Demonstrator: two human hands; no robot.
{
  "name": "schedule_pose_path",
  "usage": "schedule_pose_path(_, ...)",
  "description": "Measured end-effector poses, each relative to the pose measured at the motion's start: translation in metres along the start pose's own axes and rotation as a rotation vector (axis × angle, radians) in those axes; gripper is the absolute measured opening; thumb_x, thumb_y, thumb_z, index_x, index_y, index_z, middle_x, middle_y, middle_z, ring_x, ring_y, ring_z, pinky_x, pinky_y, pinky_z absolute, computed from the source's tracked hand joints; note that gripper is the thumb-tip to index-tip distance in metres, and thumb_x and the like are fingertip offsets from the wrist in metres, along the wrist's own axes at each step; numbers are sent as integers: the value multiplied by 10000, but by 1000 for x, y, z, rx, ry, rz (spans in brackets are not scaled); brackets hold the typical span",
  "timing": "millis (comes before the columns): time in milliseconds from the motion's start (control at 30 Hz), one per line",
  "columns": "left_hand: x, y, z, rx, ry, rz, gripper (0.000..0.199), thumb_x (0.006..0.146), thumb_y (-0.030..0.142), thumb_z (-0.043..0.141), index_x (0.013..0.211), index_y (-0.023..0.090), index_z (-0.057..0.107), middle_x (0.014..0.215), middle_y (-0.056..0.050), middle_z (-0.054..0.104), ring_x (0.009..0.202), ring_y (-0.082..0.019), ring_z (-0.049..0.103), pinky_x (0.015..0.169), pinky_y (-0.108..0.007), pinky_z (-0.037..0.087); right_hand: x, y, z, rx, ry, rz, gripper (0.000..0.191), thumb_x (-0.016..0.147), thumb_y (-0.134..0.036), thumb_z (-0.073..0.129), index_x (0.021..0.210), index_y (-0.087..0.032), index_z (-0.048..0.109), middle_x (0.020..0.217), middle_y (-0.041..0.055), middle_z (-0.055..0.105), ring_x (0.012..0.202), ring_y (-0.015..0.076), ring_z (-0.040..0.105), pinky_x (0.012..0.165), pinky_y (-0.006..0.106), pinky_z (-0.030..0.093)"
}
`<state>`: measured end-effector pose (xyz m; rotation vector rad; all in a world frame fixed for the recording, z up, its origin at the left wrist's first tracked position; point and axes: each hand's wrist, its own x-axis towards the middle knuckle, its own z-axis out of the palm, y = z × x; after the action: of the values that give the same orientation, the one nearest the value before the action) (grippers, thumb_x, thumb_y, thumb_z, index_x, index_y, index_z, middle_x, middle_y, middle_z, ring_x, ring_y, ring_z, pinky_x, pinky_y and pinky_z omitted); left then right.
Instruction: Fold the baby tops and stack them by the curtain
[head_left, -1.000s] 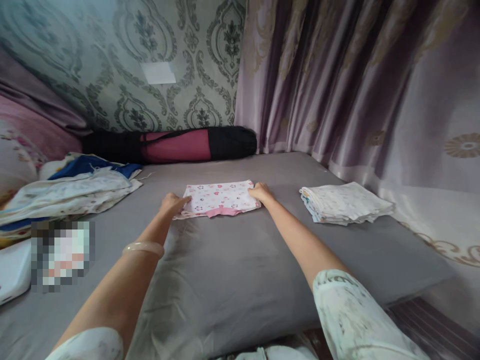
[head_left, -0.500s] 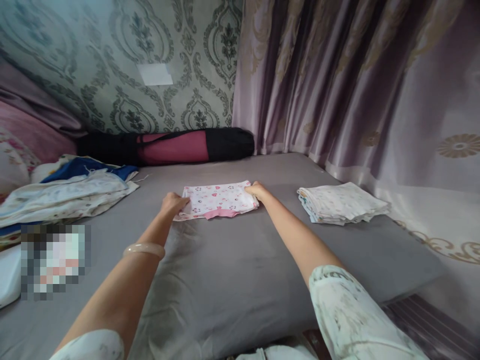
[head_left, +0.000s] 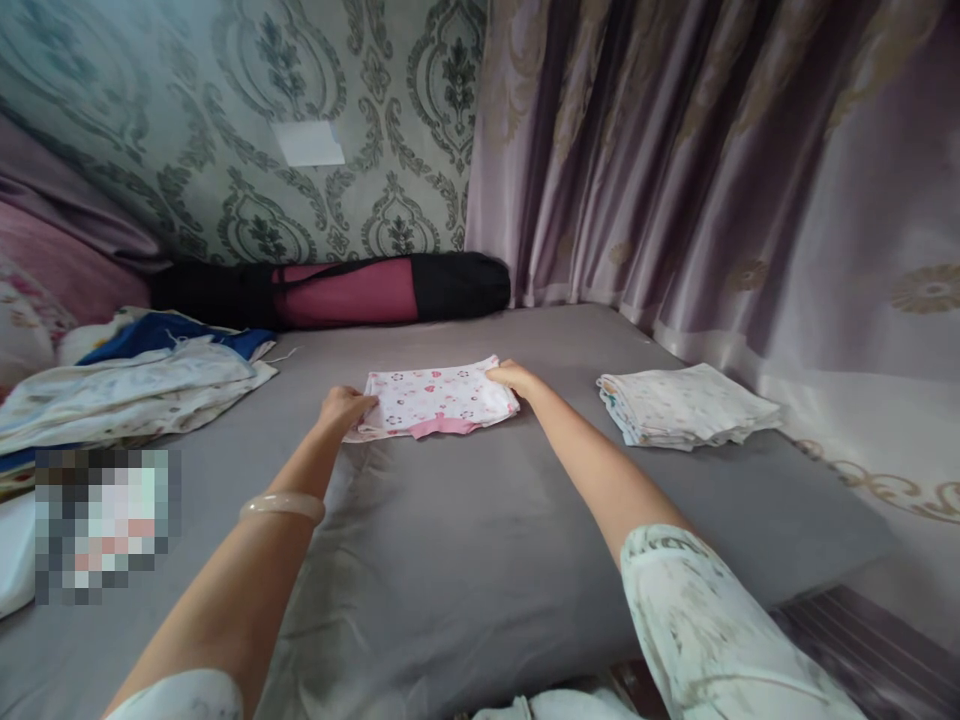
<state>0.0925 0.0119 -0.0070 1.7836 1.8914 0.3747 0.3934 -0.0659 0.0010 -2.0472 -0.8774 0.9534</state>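
A folded piece of clothing (head_left: 431, 396), white with small pink and dark prints, is held flat on the grey bed (head_left: 457, 540), between the two grips. Its left edge is pinched by the left grip (head_left: 343, 407); its far right corner is pinched by the right grip (head_left: 516, 377). A pink band (head_left: 444, 428) is shown along its near edge, midway between the grips. A pale bracelet (head_left: 282, 508) is worn on the forearm behind the left grip. A stack of folded cloths (head_left: 690, 403) is laid well to the right of the right grip. To the left of the left grip, well apart from it, loose clothes (head_left: 150, 380) are heaped. Beyond both grips, a long black and dark red bag (head_left: 349, 292) is set by the patterned wall (head_left: 375, 160).
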Motion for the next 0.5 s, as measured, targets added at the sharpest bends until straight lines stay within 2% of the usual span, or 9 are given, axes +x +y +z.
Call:
schedule_pose_path(100,1,0,-1,-19,-14,-16,245,717,412,711,720,168,687,645,-77,685,776,-255,689,641,-298,483,3,1,2,52,-20,10,76,736,-124,680,801,-137,644,690,42,672,783,198,685,660,229,524)
schedule_pose_path(233,7,-4,-1,-12,-63,-38,288,691,450,741,653,176,662,584,-58,646,723,-246,678,597,-288,455,5,4,1,168,-81,57,60,859,-193,586,862,-139,612,729,49,685,695,157,671,654,243,544)
schedule_pose_path(367,13,-8,0,-30,-66,-36,271,683,441,739,673,178,673,560,-37,622,675,-231,659,562,-278,434,4,10,-9,264,-171,131,183,933,-265,509,813,-155,592,677,34,660,607,141,635,651,273,551)
schedule_pose_path(500,19,-12,2,-71,-29,-22,218,676,396,732,719,185,698,577,-29,627,659,-212,641,545,-267,422,-1,14,-21,327,-268,223,204,907,-274,569,740,-160,591,599,1,618,527,107,571,623,228,524)
